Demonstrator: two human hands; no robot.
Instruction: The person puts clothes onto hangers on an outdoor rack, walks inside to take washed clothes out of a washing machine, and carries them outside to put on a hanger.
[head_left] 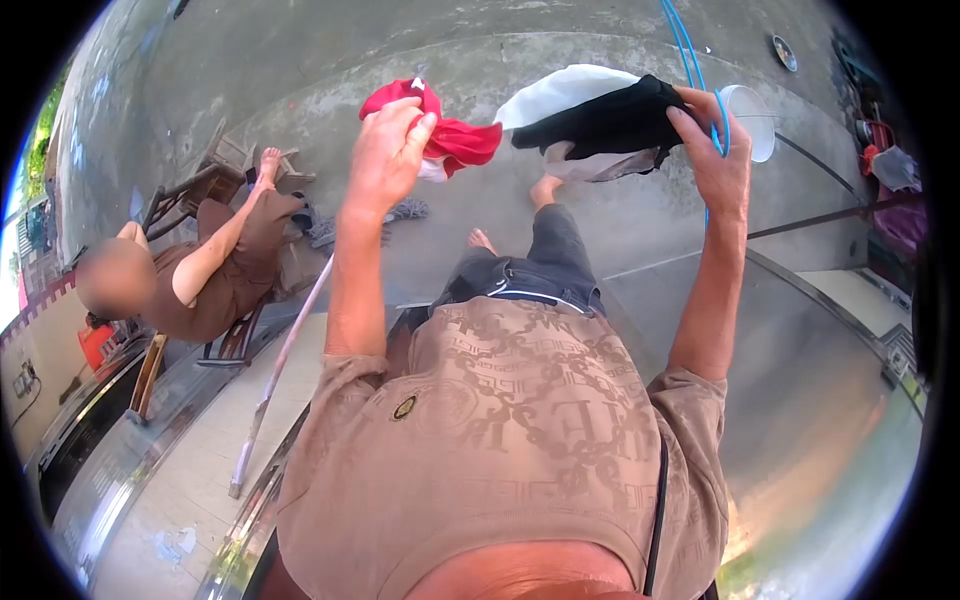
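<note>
My left hand [388,155] is raised and closed on a red cloth [465,140] with small white parts, which hangs out to the right of my fingers. Across from it, my right hand [718,150] pinches a black cloth [605,118] between thumb and fingers. A white cloth [560,92] spreads out behind the black one, and a greyish cloth [600,165] hangs beneath it. Thin blue cords [685,40] come down from the top and pass by my right hand; whether I grip them is unclear. Both bundles are held up in front of me, close together but apart.
At the left a person in brown clothes [225,270] sits on a wooden chair [185,195]. A pole [270,400] leans between us. A whitish bucket [760,125] stands behind my right hand. Farther right are a small bowl [784,53] and a dark bar [820,165].
</note>
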